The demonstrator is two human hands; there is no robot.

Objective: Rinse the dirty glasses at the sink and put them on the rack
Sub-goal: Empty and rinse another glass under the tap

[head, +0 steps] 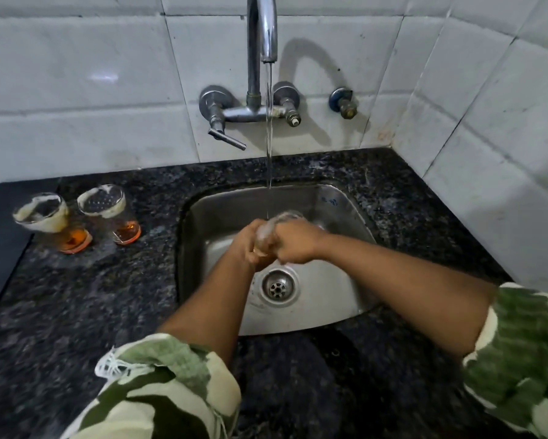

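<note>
Over the steel sink (pixel 336 299) I hold a clear glass (pixel 280 220) between both hands, under the stream from the tap (pixel 263 30). My left hand (pixel 249 243) wraps its lower part from the left. My right hand (pixel 293 243) grips it from the right, and only the rim shows above my fingers. Two dirty glasses stand on the counter to the left of the sink, one further left (pixel 49 220) and one nearer the sink (pixel 109 210). Both have foam around the rim and orange liquid at the bottom.
Water runs from the wall-mounted tap into the sink, with the drain (pixel 278 287) just below my hands. A lever handle (pixel 226 139) sticks out left of the spout. Dark speckled granite counter (pixel 76 312) surrounds the sink. A dark flat surface (pixel 0 236) lies at the far left. White tiled walls meet in a corner at the right.
</note>
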